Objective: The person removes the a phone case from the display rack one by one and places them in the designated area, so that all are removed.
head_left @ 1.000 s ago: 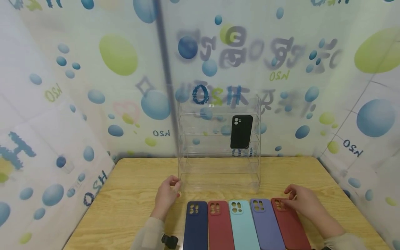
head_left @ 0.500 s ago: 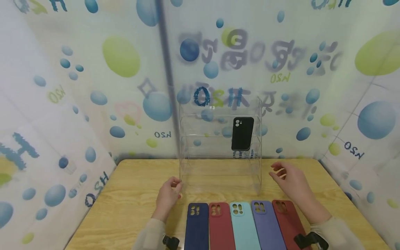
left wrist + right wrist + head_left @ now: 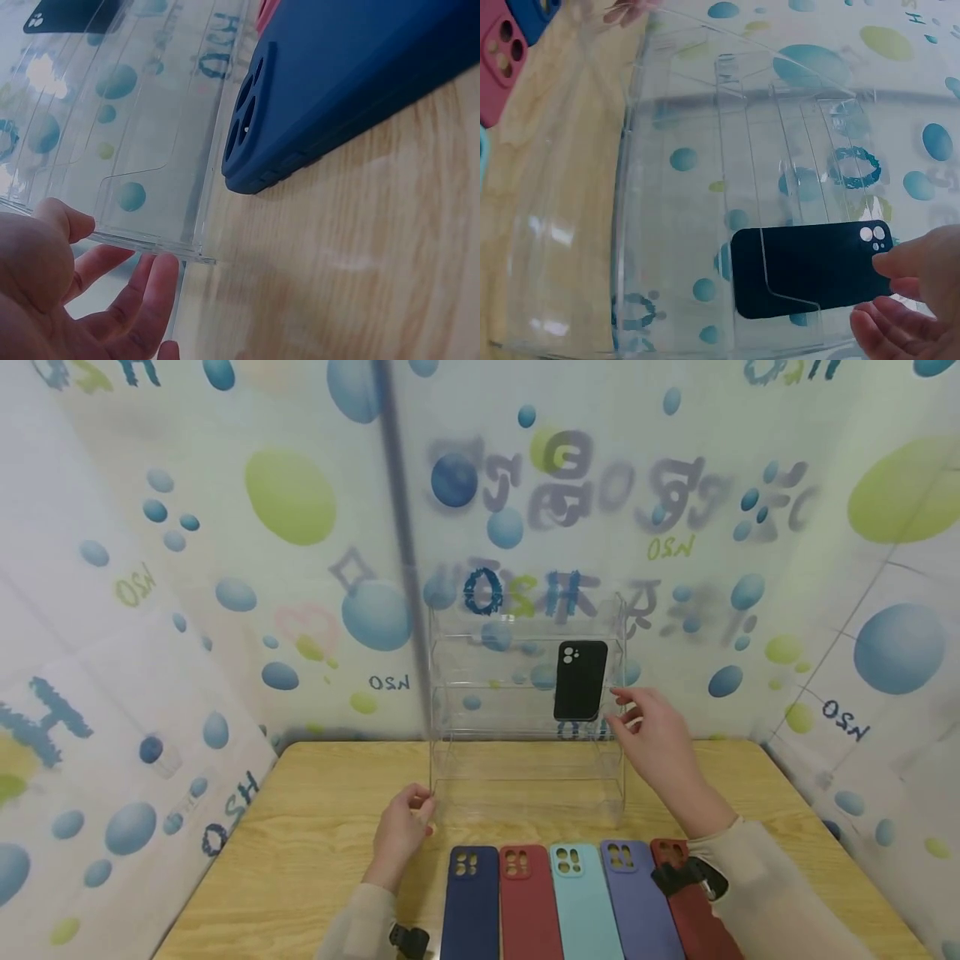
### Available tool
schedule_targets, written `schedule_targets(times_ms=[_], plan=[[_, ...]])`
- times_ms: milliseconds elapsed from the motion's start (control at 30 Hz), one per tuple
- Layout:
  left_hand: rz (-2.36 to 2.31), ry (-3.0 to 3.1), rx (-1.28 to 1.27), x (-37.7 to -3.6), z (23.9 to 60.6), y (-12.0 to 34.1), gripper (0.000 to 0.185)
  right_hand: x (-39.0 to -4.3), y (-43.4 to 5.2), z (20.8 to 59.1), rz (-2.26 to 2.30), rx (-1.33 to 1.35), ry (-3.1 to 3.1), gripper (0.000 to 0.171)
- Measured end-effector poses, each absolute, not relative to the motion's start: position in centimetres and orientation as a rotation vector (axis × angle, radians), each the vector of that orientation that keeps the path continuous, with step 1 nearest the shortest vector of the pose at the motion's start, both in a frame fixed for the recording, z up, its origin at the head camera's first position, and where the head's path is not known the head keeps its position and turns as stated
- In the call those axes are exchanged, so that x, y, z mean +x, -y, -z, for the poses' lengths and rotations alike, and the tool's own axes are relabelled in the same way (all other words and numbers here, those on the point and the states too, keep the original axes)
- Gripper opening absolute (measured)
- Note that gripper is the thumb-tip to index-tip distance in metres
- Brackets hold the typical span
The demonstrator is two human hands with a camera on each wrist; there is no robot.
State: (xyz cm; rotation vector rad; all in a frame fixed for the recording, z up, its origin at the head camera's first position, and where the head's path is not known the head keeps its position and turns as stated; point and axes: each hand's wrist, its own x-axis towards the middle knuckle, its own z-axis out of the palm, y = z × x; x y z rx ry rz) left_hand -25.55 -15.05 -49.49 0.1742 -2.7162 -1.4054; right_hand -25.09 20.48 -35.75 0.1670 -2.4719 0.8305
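A clear acrylic display rack (image 3: 527,777) with several tiers stands on the wooden table. My left hand (image 3: 402,827) grips its lower left edge; in the left wrist view, the hand (image 3: 105,292) has its thumb and fingers on opposite sides of the clear panel. A black phone case (image 3: 581,681) leans in the rack toward the right. Beside that case, my right hand (image 3: 652,731) is raised with bent, parted fingers and nothing in its grasp. In the right wrist view its fingertips overlap the end of the black case (image 3: 810,266); contact is unclear.
A row of phone cases lies in front of the rack: dark blue (image 3: 471,902), red (image 3: 531,902), turquoise (image 3: 587,902), purple (image 3: 642,902) and dark red (image 3: 697,914), the last partly hidden by my right sleeve. A bubble-patterned curtain (image 3: 300,577) surrounds the table (image 3: 315,818).
My right hand has left the dark red case and risen, then moved left to the black case in the rack. My left hand has stayed at the rack's edge.
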Motion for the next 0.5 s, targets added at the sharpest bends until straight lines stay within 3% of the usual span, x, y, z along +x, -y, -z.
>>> schedule_targets(times_ms=[500], plan=[[1.411,2.703,0.179,-25.6,49.9,15.1,0.011,-30.4,-19.3,33.4,-0.687,0.231,2.292,0.039]])
